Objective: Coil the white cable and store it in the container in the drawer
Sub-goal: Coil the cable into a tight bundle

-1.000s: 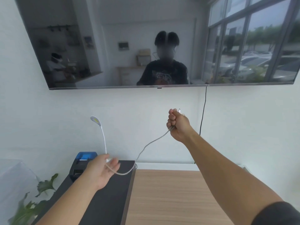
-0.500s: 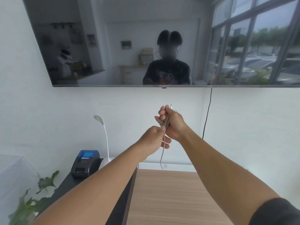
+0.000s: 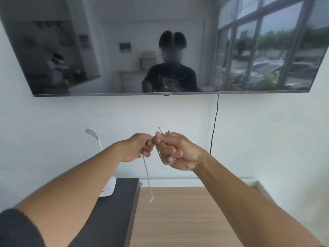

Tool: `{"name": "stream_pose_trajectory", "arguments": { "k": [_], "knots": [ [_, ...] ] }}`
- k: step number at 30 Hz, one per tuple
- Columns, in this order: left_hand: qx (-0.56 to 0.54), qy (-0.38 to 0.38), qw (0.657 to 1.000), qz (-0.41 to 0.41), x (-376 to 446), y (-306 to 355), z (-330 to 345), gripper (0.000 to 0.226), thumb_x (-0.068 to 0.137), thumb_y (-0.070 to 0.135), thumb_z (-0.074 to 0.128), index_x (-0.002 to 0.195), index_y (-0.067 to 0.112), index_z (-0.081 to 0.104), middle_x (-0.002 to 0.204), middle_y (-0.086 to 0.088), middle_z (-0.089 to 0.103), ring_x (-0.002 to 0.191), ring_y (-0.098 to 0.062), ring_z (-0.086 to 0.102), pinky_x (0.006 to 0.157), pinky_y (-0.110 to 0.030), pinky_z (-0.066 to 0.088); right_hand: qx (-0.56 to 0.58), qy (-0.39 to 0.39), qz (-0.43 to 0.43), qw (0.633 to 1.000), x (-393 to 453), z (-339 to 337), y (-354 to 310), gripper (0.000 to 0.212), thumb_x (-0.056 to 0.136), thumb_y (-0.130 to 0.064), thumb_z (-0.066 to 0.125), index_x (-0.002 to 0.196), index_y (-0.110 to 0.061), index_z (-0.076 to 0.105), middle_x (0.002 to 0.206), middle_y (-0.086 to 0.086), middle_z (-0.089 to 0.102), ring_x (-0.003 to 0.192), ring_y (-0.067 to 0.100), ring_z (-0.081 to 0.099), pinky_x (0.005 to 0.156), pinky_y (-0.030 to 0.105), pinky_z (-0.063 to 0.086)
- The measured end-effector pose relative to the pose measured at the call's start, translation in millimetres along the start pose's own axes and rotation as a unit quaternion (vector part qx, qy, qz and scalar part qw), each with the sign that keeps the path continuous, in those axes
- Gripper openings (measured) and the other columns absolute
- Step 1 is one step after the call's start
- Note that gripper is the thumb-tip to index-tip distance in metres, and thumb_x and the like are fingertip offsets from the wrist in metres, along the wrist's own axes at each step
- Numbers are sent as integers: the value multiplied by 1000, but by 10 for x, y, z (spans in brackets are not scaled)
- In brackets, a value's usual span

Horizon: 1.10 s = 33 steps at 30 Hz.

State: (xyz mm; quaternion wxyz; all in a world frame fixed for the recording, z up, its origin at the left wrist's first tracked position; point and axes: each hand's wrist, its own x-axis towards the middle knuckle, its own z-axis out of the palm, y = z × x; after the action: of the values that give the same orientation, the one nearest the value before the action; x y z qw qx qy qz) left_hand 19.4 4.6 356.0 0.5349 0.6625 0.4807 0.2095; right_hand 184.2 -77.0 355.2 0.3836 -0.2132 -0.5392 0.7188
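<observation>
The white cable (image 3: 147,172) is hanging bunched in the gripping right hand (image 3: 175,151), its tail pinched by the left hand (image 3: 138,147) and dangling above the wooden counter (image 3: 187,216). At ten o'clock a white lamp (image 3: 93,135) is standing; at twelve, a television (image 3: 106,50) is hanging. No writing is legible.

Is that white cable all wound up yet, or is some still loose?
Partly wound. The right hand grips a few loops of the white cable, while a loose tail hangs down from the left hand.

Bare forearms, short black sleeves (image 3: 16,227) (only the cuffs show at the frame corners).
</observation>
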Motion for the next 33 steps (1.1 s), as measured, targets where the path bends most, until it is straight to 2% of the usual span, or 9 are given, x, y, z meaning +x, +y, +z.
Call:
{"name": "stream_pose_trajectory", "arguments": {
  "k": [3,8,12,16,20,24,27,30,33],
  "knots": [
    [14,6,1000,5,63,308,-236,45,97,26,40,53,26,40,55,6,30,51,-13,26,60,-36,20,-64,6,12,998,-3,23,73,29,105,-34,47,88,-15,60,45,-12,38,32,2,37,46,15,44],
    [130,59,989,43,30,802,-223,38,98,24,37,61,24,37,49,10,32,47,-13,23,60,-35,24,-13,91,-22,996,112,-110,161,31,106,-34,48,97,-11,67,52,-10,49,33,3,33,44,16,42],
    [217,126,964,91,26,924,-95,28,92,19,38,64,15,40,62,0,41,59,-21,31,67,-36,31,19,165,-55,985,229,-236,235,48,109,-38,40,125,0,65,95,0,79,35,4,37,49,15,49],
    [407,242,873,117,23,900,124,39,97,29,26,75,15,55,82,-1,60,77,-19,49,88,-47,28,78,203,-73,973,319,-307,275,60,110,-44,33,135,8,49,123,14,74,41,7,38,56,20,54],
    [451,298,820,189,-66,724,302,43,99,27,20,72,19,52,75,5,58,80,-19,54,81,-44,26,201,220,-95,950,338,-395,280,47,111,-36,27,112,2,55,96,16,78,62,20,67,77,34,60],
    [432,256,828,250,-272,355,630,40,100,34,16,69,27,40,67,6,58,75,-21,58,78,-43,26,227,218,-106,943,298,-468,184,56,108,-38,26,128,0,63,120,17,71,106,28,69,98,36,52],
    [340,220,883,240,-376,-73,825,37,101,34,21,68,23,36,58,6,49,68,-20,51,80,-40,30,319,201,-156,913,278,-497,63,49,109,-32,35,139,-3,60,137,9,66,121,21,66,110,35,45],
    [147,153,963,166,-405,-432,829,34,96,36,32,66,22,36,58,9,37,60,-20,35,71,-37,30,287,242,-162,913,269,-490,25,47,110,-33,37,110,-7,76,122,-7,72,73,9,73,79,25,56],
    [-19,23,993,112,-430,-561,776,34,91,30,38,59,24,30,58,7,27,55,-16,24,55,-26,27,244,199,-119,942,211,-404,84,44,108,-41,42,94,-13,73,52,-11,53,32,6,38,48,16,45]
  ]
}}
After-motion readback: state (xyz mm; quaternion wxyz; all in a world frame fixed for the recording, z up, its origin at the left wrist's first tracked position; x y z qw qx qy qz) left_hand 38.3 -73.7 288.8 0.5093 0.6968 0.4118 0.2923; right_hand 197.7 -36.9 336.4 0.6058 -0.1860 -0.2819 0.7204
